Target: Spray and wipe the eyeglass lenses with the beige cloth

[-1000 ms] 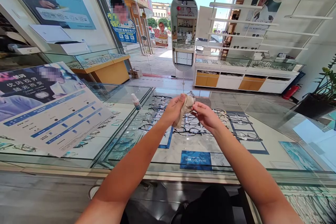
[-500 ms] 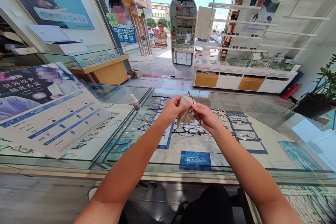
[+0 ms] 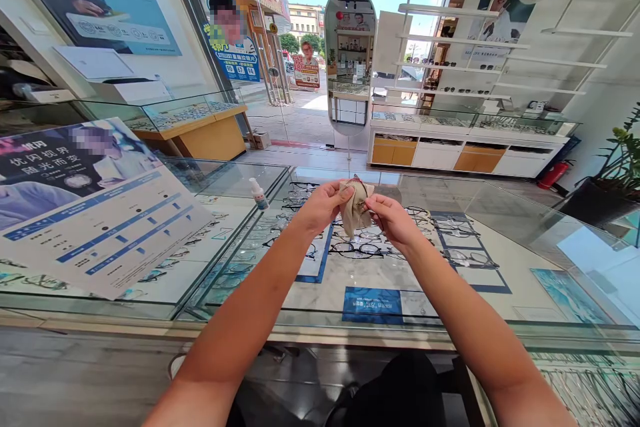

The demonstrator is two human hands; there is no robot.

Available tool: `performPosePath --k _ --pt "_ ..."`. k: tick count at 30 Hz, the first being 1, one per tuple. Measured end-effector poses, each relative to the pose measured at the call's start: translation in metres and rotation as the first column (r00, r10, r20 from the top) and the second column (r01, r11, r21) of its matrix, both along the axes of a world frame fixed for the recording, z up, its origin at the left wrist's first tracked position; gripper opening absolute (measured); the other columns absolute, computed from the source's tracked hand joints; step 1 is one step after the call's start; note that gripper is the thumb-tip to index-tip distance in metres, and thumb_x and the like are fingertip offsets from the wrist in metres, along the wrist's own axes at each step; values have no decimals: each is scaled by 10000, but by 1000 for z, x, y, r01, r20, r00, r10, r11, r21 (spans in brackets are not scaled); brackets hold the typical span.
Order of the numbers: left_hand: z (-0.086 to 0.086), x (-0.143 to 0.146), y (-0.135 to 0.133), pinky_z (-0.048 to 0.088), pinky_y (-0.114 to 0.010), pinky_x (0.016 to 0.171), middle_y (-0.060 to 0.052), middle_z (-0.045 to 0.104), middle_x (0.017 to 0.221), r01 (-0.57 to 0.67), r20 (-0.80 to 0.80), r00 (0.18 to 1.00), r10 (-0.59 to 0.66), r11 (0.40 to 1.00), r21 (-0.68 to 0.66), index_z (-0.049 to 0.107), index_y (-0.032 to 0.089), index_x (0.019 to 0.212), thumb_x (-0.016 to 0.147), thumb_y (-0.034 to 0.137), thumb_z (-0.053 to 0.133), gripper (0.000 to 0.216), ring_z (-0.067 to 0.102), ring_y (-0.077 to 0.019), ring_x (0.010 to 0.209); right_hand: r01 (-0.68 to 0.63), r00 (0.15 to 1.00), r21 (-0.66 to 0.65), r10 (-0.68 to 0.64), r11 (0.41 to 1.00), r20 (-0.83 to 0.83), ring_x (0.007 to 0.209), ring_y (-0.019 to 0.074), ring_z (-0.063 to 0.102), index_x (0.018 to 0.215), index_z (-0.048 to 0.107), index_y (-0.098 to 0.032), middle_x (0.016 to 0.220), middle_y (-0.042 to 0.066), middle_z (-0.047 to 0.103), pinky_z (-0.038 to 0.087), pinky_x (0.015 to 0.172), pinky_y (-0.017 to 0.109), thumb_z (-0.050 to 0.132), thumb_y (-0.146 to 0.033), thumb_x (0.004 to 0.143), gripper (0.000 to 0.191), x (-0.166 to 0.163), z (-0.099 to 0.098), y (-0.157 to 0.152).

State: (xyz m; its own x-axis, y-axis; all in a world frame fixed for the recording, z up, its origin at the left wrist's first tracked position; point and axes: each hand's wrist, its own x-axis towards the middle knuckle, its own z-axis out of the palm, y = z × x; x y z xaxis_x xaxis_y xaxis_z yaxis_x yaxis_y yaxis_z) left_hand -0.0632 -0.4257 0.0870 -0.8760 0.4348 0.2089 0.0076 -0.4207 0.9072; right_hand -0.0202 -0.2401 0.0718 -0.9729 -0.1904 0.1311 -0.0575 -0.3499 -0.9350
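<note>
Above the glass counter [image 3: 380, 310], my left hand [image 3: 323, 205] pinches a beige cleaning cloth [image 3: 356, 213], which hangs down in folds. Dark-rimmed glasses [image 3: 356, 180] are partly wrapped in that cloth, so most of the frame is hidden. My right hand [image 3: 393, 217] is closed on the glasses at the cloth's right edge, thumb and forefinger together. Below both hands, several pairs of glasses [image 3: 363, 250] lie in rows under the glass. A small white spray bottle [image 3: 259, 195] stands upright on the counter, left of my left hand.
A large printed card [image 3: 125, 233] leans over the counter's left part. Blue leaflets [image 3: 373, 305] lie under the glass near the front edge. Beyond the counter stand an oval mirror [image 3: 349, 60] and a low display cabinet [image 3: 440, 147]. A potted plant [image 3: 610, 187] is at the right.
My left hand has shifted slightly left and turned with the cloth, whose folds now face me more openly. My right hand stays nearly in place on the glasses.
</note>
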Motion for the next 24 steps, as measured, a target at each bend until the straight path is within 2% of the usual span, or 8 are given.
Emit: performPosePath --k 3,6,10,14,16,19,24 --pt "-3 0 1 602 -289 816 -97 826 1036 10 35 999 -10 1000 2 785 145 1175 643 321 1053 620 766 -188 844 -16 999 -17 16 1000 30 633 120 459 738 710 -218 724 -23 629 341 621 286 985 -603 653 481 0 -3 -2" --pt "-7 2 9 605 -289 795 -82 833 1005 -86 44 995 85 995 42 738 154 1182 579 289 1071 702 771 -189 824 -47 999 -16 47 999 20 663 127 488 748 696 -215 727 -24 624 360 653 285 978 -610 668 491 -1 -8 -4" --pt "-10 7 20 570 -259 675 -25 808 838 -255 55 967 250 962 98 672 172 1062 525 353 1091 705 736 -160 686 -42 997 47 44 998 -57 732 132 508 759 701 -206 769 -25 638 389 744 290 945 -624 719 486 -1 -11 -7" --pt "-10 10 25 543 -259 608 -14 788 795 -329 57 944 324 934 137 660 186 1084 610 498 1055 691 726 -166 646 -23 994 91 32 996 -105 794 150 532 781 710 -210 808 -19 664 412 814 303 928 -638 732 483 2 -14 -14" --pt "-10 8 24 559 -278 643 -37 798 831 -307 49 952 303 941 139 673 181 1180 682 555 1014 710 754 -192 709 15 991 87 -4 996 -131 798 156 526 784 706 -219 813 -19 662 414 800 304 920 -642 740 475 2 -16 -17" --pt "-10 3 19 589 -305 739 -85 820 973 -203 62 979 196 969 142 697 172 1288 771 562 964 700 781 -223 855 72 988 65 -63 995 -139 752 148 488 756 686 -224 766 -26 625 390 731 289 926 -650 726 489 1 -15 -14" --pt "-10 -9 9 596 -281 829 -78 818 1107 -156 177 977 120 966 205 772 171 1236 915 357 865 382 761 -189 942 92 994 -35 -94 995 -54 657 127 455 761 693 -232 731 -28 620 360 625 272 983 -620 650 497 -1 -2 2"
